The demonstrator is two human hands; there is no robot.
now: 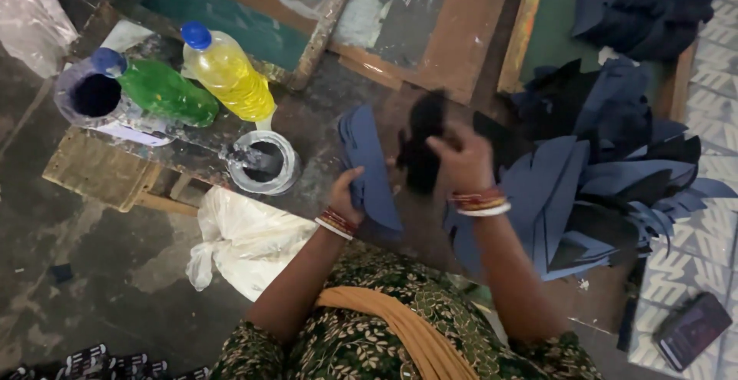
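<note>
Left hand gripping a curved blue sheet by its lower edge. Right hand just beside, pinching a black piece, blurred, touching the sheet's far side. Right of that hand, a heap of blue cutouts. Left of the left hand, a small open tin, then yellow bottle and green bottle. Below, a white bag.
</note>
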